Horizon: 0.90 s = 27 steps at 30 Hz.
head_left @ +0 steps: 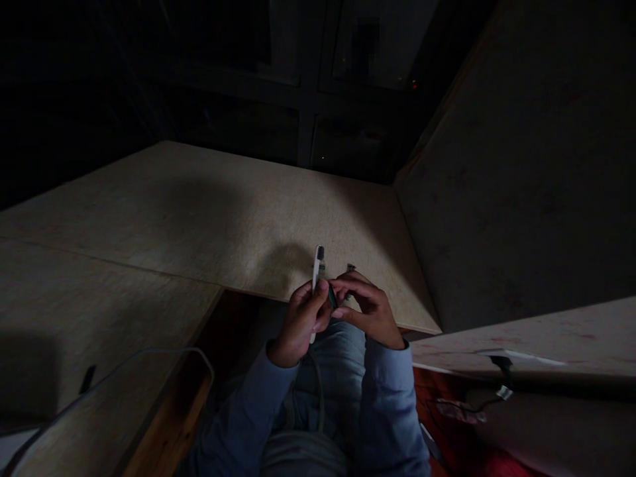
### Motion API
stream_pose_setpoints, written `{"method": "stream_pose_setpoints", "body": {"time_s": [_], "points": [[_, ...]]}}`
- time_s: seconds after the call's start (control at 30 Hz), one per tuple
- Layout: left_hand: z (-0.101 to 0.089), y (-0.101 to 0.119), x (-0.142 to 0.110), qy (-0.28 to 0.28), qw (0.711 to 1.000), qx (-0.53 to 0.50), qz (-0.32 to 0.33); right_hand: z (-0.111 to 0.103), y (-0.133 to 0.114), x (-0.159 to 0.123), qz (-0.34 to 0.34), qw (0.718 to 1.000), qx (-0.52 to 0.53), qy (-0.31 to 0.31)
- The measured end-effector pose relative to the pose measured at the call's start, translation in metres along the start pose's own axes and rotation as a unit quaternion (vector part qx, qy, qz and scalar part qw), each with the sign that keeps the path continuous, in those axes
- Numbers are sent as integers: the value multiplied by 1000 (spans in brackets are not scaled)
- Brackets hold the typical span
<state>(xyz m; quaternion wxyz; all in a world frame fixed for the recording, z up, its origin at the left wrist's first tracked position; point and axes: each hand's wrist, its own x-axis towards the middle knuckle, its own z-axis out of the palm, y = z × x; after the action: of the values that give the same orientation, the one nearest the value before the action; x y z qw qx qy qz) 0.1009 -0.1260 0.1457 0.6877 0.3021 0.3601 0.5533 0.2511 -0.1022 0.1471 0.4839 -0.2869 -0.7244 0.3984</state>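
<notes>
Head view, in dim light, shows both hands held together just above the near edge of the pale tabletop [223, 212]. The left hand [304, 318] is closed on the white handle of a brush [317, 265], which stands nearly upright with its dark bristles at the far end. A thin, dark green piece [332, 297] sits between the two hands, seen almost edge-on, and the left fingers appear to support it as well. The right hand [366, 306] is loosely curved, thumb and fingers apart, with its fingertips at the green piece; whether it grips it or merely touches it, I cannot tell. The step in hand looks like positioning or turning this piece while the brush stays ready; bristles and piece are apart. The next move seems to call for a firm hold on the piece by its edges and a free angle for the brush. Beyond the hands, a small object [322, 267] lies partly behind the brush head, and another small dark object [351, 267] lies just past the right fingers; both are too small to identify. No container can be made out. At left, a pale cable [149, 350] curves over the near side.
</notes>
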Motion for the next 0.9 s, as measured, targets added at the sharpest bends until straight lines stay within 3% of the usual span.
{"method": "stream_pose_setpoints", "body": {"time_s": [0.17, 0.43, 0.57, 0.77, 0.9], "points": [[2, 3, -3, -8, 1000, 8, -21, 2, 5, -2, 17, 999, 34, 27], [-2, 6, -13, -7, 990, 139, 28, 0, 10, -2, 21, 981, 74, 179], [-1, 5, -20, -22, 981, 187, 41, 1, 8, -2, 26, 978, 50, 201], [1, 0, -23, 23, 976, 208, 63, 0, 5, -4, 8, 978, 19, 207], [5, 3, -26, 14, 968, 239, 79, 0, 5, -4, 6, 977, 5, 211]]}}
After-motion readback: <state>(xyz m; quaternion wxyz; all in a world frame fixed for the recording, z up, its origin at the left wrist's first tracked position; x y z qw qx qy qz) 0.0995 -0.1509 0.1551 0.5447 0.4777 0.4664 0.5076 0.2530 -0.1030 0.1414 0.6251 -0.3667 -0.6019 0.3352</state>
